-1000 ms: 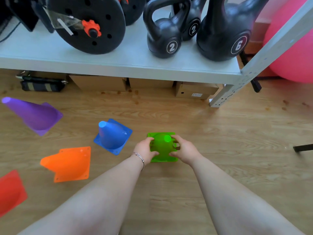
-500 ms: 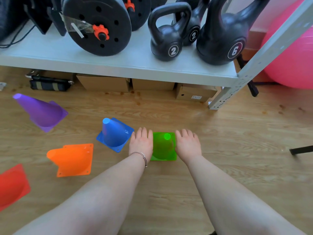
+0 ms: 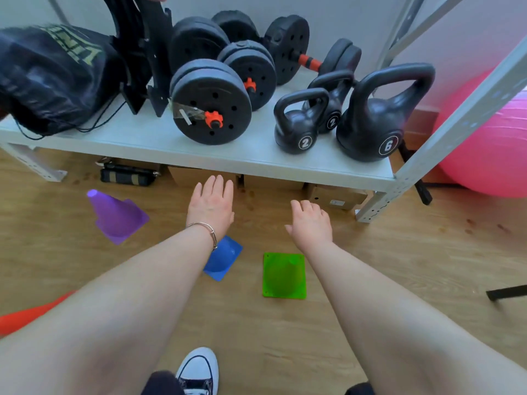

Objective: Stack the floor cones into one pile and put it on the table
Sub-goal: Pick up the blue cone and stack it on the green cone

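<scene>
A green cone [image 3: 284,276] stands upright on the wooden floor between my forearms, seen from above. A blue cone [image 3: 224,259] stands just left of it, partly hidden by my left wrist. A purple cone [image 3: 115,215] stands farther left, and a red-orange cone [image 3: 25,316] shows at the left edge behind my left arm. My left hand [image 3: 212,202] is raised above the floor, flat, fingers apart, holding nothing. My right hand [image 3: 310,223] is also lifted, loosely curled and empty, beyond the green cone.
A low grey shelf [image 3: 256,158] ahead carries dumbbell plates [image 3: 211,105], kettlebells [image 3: 379,118] and a black bag [image 3: 54,78]. Cardboard boxes [image 3: 336,196] sit under it. A pink exercise ball [image 3: 490,149] is at the right. My white shoe [image 3: 199,372] is at the bottom.
Both hands let go of the green cone and rose away from it toward the shelf. The view tilted up and pulled back, so the cones sit lower in the frame.
</scene>
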Tool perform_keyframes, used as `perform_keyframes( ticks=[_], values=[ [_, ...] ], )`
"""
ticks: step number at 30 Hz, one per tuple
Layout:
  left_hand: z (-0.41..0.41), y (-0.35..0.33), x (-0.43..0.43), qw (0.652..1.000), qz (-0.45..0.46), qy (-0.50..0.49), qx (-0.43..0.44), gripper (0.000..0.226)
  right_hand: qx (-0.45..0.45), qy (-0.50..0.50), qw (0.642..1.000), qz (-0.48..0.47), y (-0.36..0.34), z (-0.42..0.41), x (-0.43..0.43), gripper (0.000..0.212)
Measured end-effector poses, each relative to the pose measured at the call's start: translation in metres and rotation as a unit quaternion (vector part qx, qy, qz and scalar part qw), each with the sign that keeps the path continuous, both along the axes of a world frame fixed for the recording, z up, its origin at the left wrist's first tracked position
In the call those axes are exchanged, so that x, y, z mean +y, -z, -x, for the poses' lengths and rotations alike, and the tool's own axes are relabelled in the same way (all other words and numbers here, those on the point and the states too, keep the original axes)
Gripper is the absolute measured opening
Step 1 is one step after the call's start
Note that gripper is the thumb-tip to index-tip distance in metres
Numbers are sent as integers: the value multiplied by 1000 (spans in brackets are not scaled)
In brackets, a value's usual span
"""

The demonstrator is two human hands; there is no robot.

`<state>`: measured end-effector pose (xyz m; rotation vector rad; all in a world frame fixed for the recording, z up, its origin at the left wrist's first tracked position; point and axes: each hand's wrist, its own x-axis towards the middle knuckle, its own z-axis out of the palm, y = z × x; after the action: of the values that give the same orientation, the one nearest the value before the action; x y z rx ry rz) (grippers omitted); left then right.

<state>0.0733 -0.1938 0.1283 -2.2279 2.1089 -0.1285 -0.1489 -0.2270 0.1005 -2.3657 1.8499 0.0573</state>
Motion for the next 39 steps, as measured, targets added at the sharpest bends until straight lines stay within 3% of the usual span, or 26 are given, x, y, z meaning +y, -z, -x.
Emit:
perform_keyframes(
  ticks=[5,10,17,24,34,39],
  values=[
    [-80,-52,-5,990,-27,75,-113,83,-8,-44,999,5,-18,-45,-1,58],
    [-134,-29,5,988,-39,77,-124,84,12,-88,996,-14,0,-76,1,55],
    [-130,71,18,991,-111,67,-33,86,35,-132,988,-76,57,-100,2,59],
    [-125,125,19,972,-229,59,19,82,23,-159,977,-141,100,-121,1,57],
    [-121,170,5,945,-296,104,88,72,-25,-65,970,-234,142,-143,20,65],
    [-124,176,1,933,-297,70,191,69,-98,-14,954,-282,151,-145,19,70]
  ],
)
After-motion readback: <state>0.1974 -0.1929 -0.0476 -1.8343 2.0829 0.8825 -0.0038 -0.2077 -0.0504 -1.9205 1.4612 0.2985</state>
